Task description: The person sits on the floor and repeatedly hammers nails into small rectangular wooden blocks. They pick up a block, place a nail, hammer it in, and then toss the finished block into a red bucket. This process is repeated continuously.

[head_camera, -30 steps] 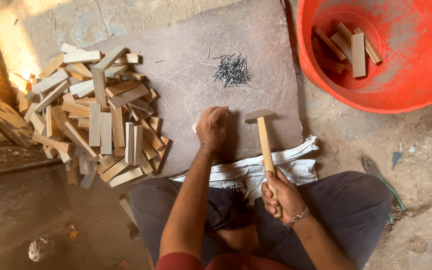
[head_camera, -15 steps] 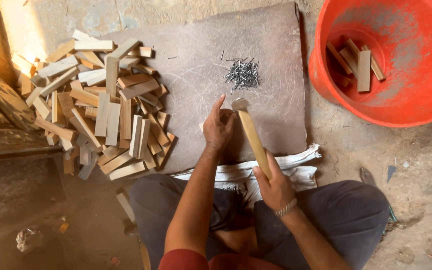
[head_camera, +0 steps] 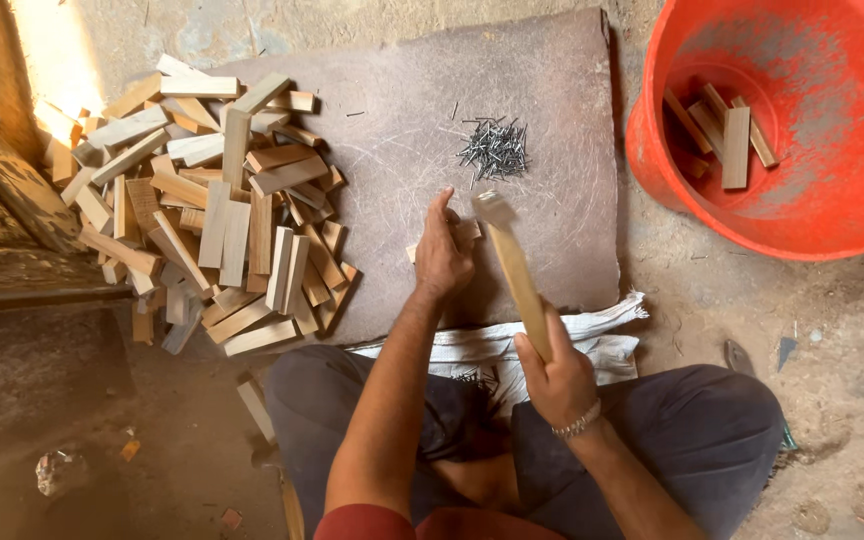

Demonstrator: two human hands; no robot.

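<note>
My right hand [head_camera: 553,375] grips the wooden handle of a hammer [head_camera: 512,265], whose metal head hovers just right of my left hand's fingertips. My left hand [head_camera: 442,250] presses down on small wooden pieces [head_camera: 468,232] lying on a dark metal sheet [head_camera: 392,150]; whether its fingers pinch a nail is hidden. A loose heap of nails [head_camera: 495,150] lies on the sheet just beyond the hammer head. I sit cross-legged on a white sack [head_camera: 602,335].
A big pile of short wooden sticks [head_camera: 212,215] covers the sheet's left edge. An orange plastic tub [head_camera: 782,200] at the upper right holds a few wooden pieces [head_camera: 730,135]. Rough timber [head_camera: 2,190] lies along the left side, on a dirt floor.
The hammer has swung from upright on the right toward my left hand, its head now down beside the fingertips. My left hand stays on the wooden pieces.
</note>
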